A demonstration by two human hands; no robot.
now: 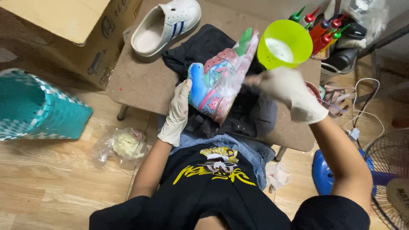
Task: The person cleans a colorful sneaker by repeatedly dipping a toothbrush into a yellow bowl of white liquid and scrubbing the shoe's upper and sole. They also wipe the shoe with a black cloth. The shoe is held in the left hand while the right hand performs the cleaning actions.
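A: Down at the bottom of the frame, a black printed shirt (213, 187) and denim across the lap, and just above that a dark cloth (238, 115) spread over the knees and the worktop (140, 85).

B: And on that cloth, centre frame, the painted sneaker (219, 76), all blue, pink and green, tilted with its toe toward the upper right.

A: Left hand (177, 113), in a pale glove, comes up from lower centre-left. Its grip is clamped on the heel end of the sneaker, thumb on the blue patch.

B: Right hand (289, 93), gloved too, sits right of centre, against the shoe's side. It's blurred; the fingers look curled together, but whether they hold anything, I can't tell.

A: Just beyond that hand, a lime-green bowl (284, 42) with white stuff inside, upper right of centre.

B: Behind it, squeeze bottles (324, 30) with red and green caps, clustered at the upper right.

A: Upper middle, a white sneaker (164, 27) with blue stripes lies on the worktop, well apart from the painted one.

B: Far upper left, a cardboard box (81, 34); at the left edge, a teal woven basket (38, 106) on the wooden floor.
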